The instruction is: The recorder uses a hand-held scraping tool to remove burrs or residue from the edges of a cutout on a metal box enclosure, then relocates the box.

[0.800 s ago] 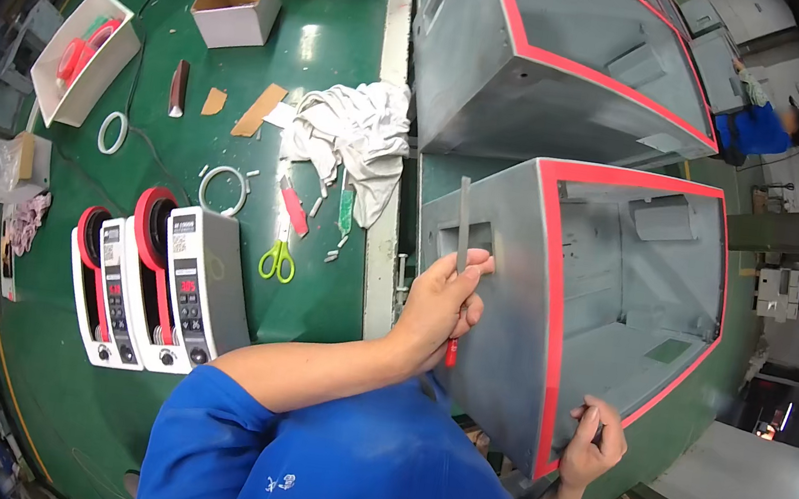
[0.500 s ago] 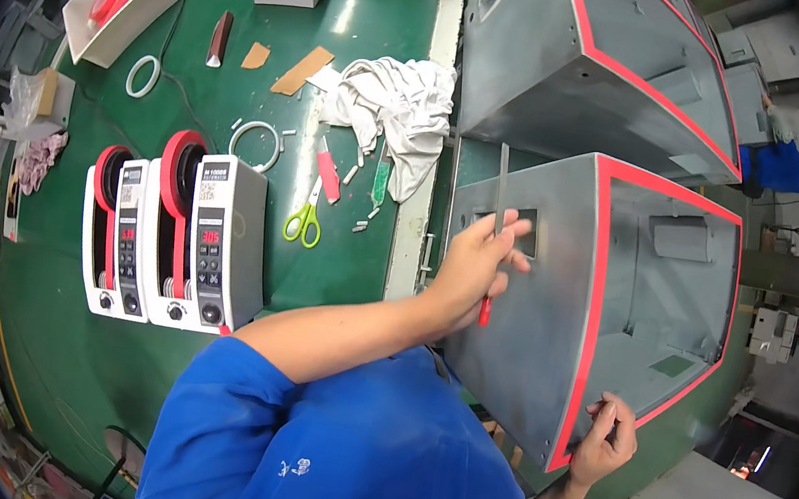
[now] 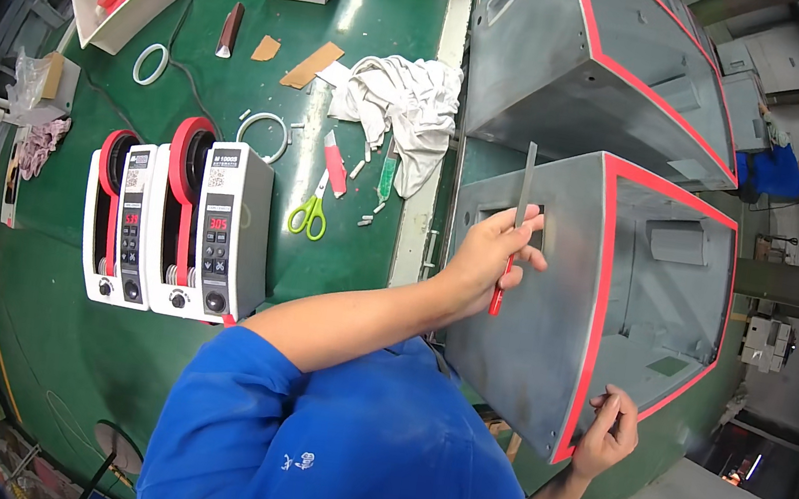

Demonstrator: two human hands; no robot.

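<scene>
Head view: red-handled tool (image 3: 527, 180) in left hand (image 3: 486, 264), blade pointing away from wearer

Left hand is closed around the tool, some fingers loosely extended; it's the nearer hand, nothing to reach for. Tool is in front of the grey box's (image 3: 523, 347) side wall, left of the red tape (image 3: 598, 306) on the rim. Wall contact: can't tell.

Key relation, my read: tool vs taped edge. Apart, running roughly alongside each other.

Long axis near-vertical in view, top leaning slightly right. Thin grey blade points up-view; red handle (image 3: 495, 303) sticks out below the hand, toward the body.

Right hand (image 3: 605, 436) is at the box's lower corner, down and right of the tool, well apart. Fingers curled, narrow gap; can't tell if they pinch anything.
</scene>
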